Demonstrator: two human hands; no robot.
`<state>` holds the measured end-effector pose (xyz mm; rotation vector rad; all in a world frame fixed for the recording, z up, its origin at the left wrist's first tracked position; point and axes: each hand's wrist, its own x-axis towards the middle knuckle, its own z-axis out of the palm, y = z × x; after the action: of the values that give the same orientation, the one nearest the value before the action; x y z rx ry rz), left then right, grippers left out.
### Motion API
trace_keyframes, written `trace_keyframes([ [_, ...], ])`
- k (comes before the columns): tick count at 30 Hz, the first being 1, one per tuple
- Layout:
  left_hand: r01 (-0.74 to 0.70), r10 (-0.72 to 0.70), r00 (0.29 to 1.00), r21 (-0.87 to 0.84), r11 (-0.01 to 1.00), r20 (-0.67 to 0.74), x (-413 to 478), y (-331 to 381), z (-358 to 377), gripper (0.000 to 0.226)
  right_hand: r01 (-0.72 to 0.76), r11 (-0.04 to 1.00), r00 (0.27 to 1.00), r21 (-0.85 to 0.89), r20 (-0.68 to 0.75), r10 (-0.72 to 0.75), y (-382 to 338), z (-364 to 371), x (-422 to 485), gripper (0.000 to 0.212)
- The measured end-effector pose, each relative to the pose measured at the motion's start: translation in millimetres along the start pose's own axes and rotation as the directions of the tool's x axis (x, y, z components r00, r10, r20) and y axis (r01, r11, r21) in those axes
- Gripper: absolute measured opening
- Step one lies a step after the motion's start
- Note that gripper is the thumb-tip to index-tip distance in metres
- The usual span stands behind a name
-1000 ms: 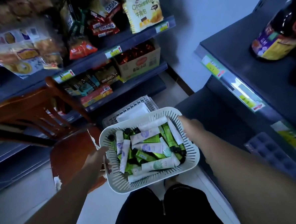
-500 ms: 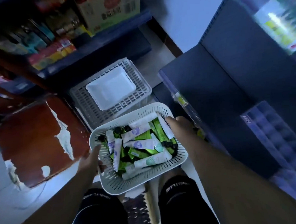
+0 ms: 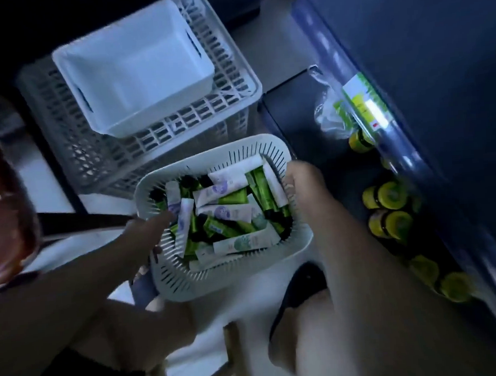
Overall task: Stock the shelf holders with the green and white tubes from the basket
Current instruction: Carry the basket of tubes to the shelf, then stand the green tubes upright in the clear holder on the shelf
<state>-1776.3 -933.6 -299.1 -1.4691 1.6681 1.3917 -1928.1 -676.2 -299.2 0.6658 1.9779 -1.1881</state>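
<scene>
Together left hand (image 3: 144,238), right hand (image 3: 305,182) grip basket's (image 3: 195,288) sides.

Slotted white plastic basket (image 3: 217,279); glossy tubes (image 3: 244,243); smooth matt plastic bin (image 3: 135,78).

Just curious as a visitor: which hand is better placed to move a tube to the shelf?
Probably the right hand: it holds the basket rim nearest the shelf, while the left hand grips the far rim, away from it.

Dim, bluish — motion-blurred, edges warped
</scene>
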Motion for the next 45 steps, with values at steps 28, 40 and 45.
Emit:
trace_keyframes([
  [28, -0.604, 0.635, 0.634, 0.796, 0.049, 0.441, 95.7, 20.0, 85.9, 0.020, 0.495, 0.740, 0.777, -0.455, -0.149, -0.611, 9.2, 104.1, 88.5, 0.019],
  [40, -0.471, 0.563, 0.615, 0.829, -0.300, 0.553, 165.7, -1.2, 135.8, 0.047, -0.047, 0.878, 0.959, -0.476, -0.269, -0.094, 86.1, 106.4, 140.2, 0.037],
  [45, -0.447, 0.537, 0.574, 0.786, -0.426, 0.618, 174.1, 11.7, 145.1, 0.036, -0.080, 0.895, 0.944, -0.438, -0.321, -0.072, 82.8, 112.2, 152.1, 0.031],
])
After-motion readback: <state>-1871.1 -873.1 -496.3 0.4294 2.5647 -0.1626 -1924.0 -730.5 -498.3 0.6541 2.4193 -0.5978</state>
